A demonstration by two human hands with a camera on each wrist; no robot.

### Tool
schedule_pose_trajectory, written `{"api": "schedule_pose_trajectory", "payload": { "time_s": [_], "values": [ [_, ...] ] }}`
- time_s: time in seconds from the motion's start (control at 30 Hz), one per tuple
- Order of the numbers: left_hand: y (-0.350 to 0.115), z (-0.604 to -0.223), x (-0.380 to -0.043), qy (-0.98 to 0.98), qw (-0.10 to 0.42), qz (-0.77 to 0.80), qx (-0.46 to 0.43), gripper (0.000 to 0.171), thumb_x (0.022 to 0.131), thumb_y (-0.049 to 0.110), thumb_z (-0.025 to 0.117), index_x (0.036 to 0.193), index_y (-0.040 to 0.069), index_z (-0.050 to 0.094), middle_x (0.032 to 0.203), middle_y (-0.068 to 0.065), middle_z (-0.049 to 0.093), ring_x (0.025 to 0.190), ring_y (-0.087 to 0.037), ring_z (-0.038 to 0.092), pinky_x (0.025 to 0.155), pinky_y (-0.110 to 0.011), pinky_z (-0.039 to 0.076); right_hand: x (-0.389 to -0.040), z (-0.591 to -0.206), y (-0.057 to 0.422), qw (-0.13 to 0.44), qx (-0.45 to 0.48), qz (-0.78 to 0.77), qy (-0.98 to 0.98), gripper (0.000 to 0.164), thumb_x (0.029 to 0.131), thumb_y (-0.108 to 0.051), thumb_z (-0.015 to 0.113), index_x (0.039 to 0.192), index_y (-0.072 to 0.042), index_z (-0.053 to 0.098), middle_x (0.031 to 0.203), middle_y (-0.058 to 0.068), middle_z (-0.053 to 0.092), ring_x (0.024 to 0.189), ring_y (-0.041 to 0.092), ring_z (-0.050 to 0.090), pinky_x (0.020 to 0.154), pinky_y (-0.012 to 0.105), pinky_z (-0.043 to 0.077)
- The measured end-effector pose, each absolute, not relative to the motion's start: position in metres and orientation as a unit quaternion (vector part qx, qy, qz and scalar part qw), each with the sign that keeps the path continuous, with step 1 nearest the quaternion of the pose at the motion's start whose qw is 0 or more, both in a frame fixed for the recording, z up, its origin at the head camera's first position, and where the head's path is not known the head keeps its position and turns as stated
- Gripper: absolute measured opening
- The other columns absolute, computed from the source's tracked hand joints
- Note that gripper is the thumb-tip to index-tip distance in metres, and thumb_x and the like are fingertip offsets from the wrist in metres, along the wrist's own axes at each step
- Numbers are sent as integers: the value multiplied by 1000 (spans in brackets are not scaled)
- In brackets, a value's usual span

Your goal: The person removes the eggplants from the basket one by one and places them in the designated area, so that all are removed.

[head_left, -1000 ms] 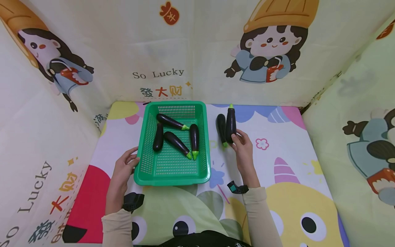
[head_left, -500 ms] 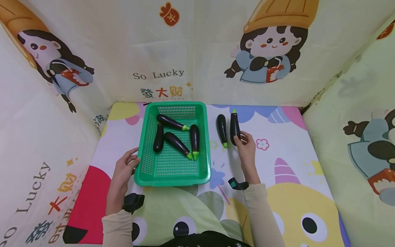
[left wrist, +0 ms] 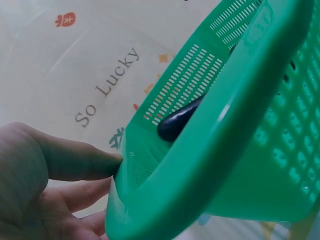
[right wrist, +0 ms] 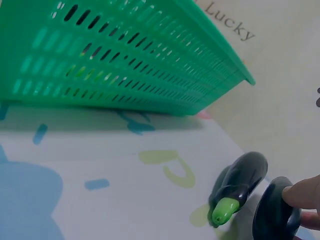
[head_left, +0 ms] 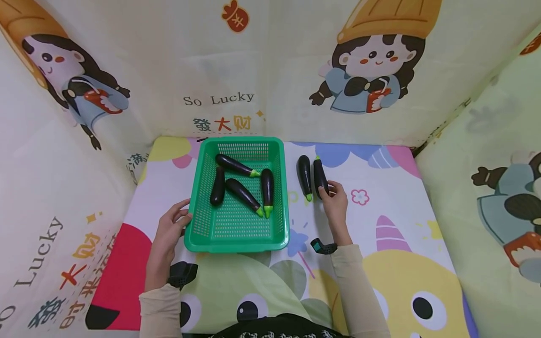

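A green plastic basket (head_left: 236, 246) holds several dark purple eggplants with green stems, including one eggplant (head_left: 243, 196) near its middle. My left hand (head_left: 168, 234) is at the basket's left rim, its thumb on the rim edge and its fingers reaching under it in the left wrist view. To the right of the basket, my right hand (head_left: 336, 209) pinches the rounded lower end of an eggplant (head_left: 320, 174), whose stem points away from me. Another eggplant (head_left: 304, 176) lies on the table just left of the held one, with its stem toward me.
The table has a cartoon-printed cloth (head_left: 393, 188). Printed cream curtains (head_left: 287, 70) surround its back and both sides. A dark wrist camera (head_left: 182, 274) sits on the left wrist, and another wrist camera (head_left: 323, 246) on the right.
My right hand has moved the pinched eggplant to the right, away from the neighbouring one, with a slight shift back left since. The left hand and basket stay in place.
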State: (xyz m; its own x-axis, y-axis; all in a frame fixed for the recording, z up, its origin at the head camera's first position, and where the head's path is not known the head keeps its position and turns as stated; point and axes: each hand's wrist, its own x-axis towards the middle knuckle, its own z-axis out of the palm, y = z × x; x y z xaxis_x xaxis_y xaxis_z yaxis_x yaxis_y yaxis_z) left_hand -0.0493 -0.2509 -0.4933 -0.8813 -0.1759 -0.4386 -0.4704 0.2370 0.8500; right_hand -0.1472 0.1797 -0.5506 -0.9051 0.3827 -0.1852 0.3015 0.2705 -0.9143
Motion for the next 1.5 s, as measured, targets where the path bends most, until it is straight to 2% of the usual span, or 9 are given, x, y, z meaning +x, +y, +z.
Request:
{"api": "schedule_pose_trajectory", "payload": {
  "time_s": [0.27, 0.5, 0.93, 1.17, 1.5],
  "values": [
    [-250, -492, -49, 776, 135, 577, -215, 59, 109, 30, 52, 164, 22, 33, 150, -14, 49, 115, -17, 54, 85, -20, 53, -149, -560, 180, 31, -218, 555, -802, 47, 102, -22, 67, 143, -5, 56, 139, 25, 59, 118, 35, 57, 96, 46, 51],
    [-251, -492, -50, 777, 134, 577, -212, 58, 109, 31, 51, 164, 23, 33, 149, -13, 50, 112, -13, 55, 86, -21, 53, -152, -563, 182, 40, -216, 553, -804, 47, 101, -21, 68, 143, -4, 56, 138, 26, 60, 119, 37, 59, 96, 48, 52],
    [-249, -491, -51, 774, 136, 577, -220, 60, 109, 31, 52, 165, 23, 32, 152, -14, 48, 120, -20, 53, 87, -21, 52, -154, -566, 183, 44, -213, 540, -813, 46, 103, -22, 65, 143, -3, 55, 141, 25, 60, 121, 38, 59, 101, 51, 54],
    [-249, -492, -51, 775, 135, 575, -223, 60, 109, 31, 53, 165, 23, 32, 151, -13, 50, 114, -15, 57, 88, -23, 54, -154, -560, 181, 73, -206, 526, -822, 42, 100, -19, 68, 137, 0, 60, 136, 24, 62, 115, 37, 62, 95, 47, 53],
    [-249, -493, -50, 775, 136, 574, -225, 62, 108, 33, 54, 165, 25, 31, 153, -13, 47, 121, -19, 52, 86, -20, 51, -148, -544, 177, 112, -191, 519, -825, 38, 99, -17, 70, 132, 1, 64, 133, 23, 64, 111, 38, 61, 90, 43, 48]
  ]
}}
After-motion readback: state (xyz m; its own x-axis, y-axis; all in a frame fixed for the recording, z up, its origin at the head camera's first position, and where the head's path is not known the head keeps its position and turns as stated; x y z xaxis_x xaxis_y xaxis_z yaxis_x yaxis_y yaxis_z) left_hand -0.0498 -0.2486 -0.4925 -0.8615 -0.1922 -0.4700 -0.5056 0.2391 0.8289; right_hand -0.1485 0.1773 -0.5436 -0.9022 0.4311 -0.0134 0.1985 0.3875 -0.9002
